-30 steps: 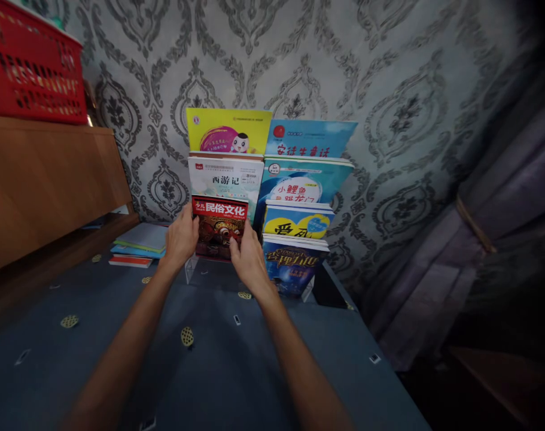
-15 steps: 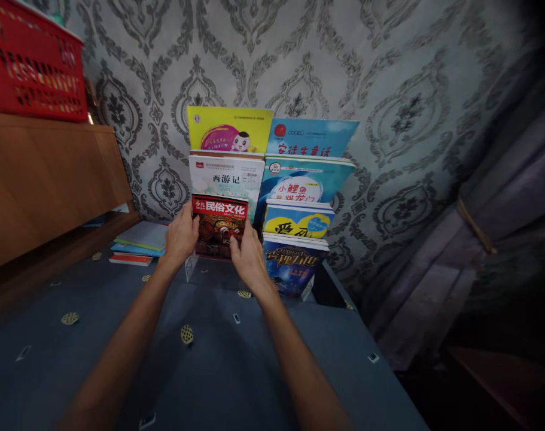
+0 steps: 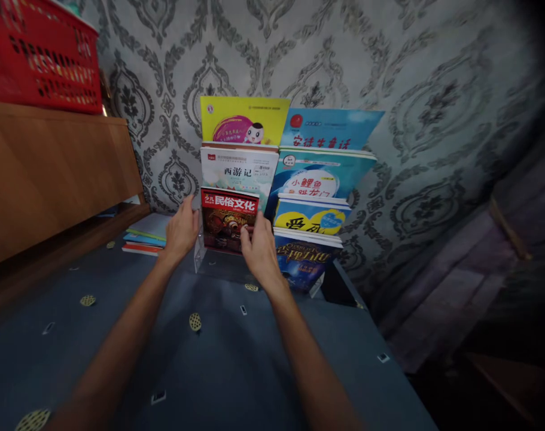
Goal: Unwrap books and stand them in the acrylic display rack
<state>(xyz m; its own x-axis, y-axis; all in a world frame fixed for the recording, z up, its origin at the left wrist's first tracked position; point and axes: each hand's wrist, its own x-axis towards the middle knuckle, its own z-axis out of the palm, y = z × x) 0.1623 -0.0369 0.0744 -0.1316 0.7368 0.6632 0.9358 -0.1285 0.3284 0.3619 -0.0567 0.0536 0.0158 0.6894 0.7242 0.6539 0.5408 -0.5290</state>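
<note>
A small book with a red title band and a dark cover picture (image 3: 230, 220) stands upright at the front left of a clear stand (image 3: 199, 258). My right hand (image 3: 261, 250) is at its right edge, thumb across the front and fingers along the side. Beside the left edge is my left hand (image 3: 182, 228), its fingers loosely bent and a narrow gap between it and the cover. Behind rise a white book (image 3: 238, 172) and a yellow book (image 3: 272, 117). The right column holds a dark blue book (image 3: 306, 258), a blue-and-yellow book (image 3: 310, 216) and teal ones.
A low stack of thin books (image 3: 146, 234) lies left of the stand on the dark blue tablecloth (image 3: 227, 365). Farther left, a red basket (image 3: 43, 66) sits on a wooden cabinet (image 3: 61, 179). Patterned wallpaper is behind, and a tied curtain (image 3: 469, 287) hangs at right.
My left hand has come off the red-banded book's left edge and moved slightly outward. My right hand stays at the right edge. The camera view has shifted a little.
</note>
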